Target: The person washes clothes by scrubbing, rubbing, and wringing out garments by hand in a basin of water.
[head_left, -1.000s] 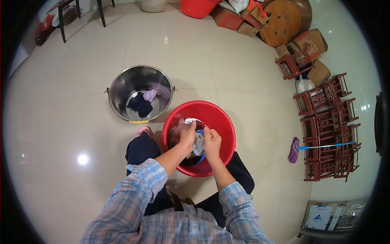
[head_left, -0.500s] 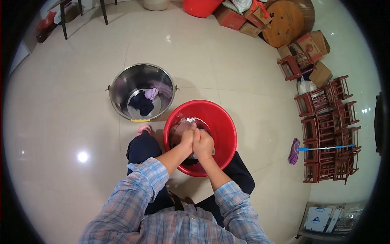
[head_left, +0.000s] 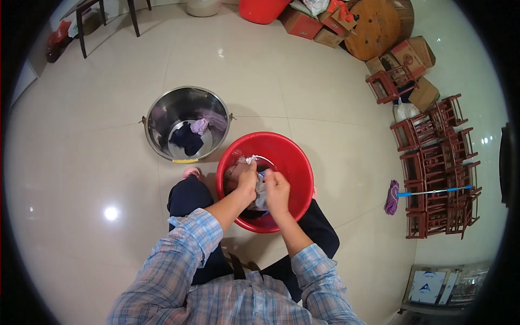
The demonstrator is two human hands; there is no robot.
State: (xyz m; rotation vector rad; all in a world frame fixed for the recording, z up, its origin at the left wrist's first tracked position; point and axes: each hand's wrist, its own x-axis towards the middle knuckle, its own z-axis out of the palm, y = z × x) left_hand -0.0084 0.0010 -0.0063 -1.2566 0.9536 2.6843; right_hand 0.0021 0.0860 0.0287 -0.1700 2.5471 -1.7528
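A red plastic basin (head_left: 297, 162) stands between my knees, with wet cloths and some water in it. My left hand (head_left: 248, 181) is closed on a light grey cloth (head_left: 261, 196) over the basin's middle. Close to its right, my right hand (head_left: 276, 189) is closed on the same cloth, which hangs between the two hands. Pinkish cloth (head_left: 234, 174) lies at the basin's left side, and something dark lies under my hands. A steel bucket (head_left: 162, 116) to the upper left holds a dark cloth (head_left: 187, 140) and a lilac cloth (head_left: 199, 126).
Stacked red-brown stools (head_left: 433, 168) line the right side, with a purple mop (head_left: 392, 197) beside them. Cardboard boxes (head_left: 409, 57), a round wooden piece (head_left: 372, 27) and another red tub (head_left: 261, 10) are at the back. Chair legs (head_left: 81, 32) show upper left.
My hands came together over the grey cloth, then moved slightly apart, so the cloth shows between them again. The view has shifted slightly.
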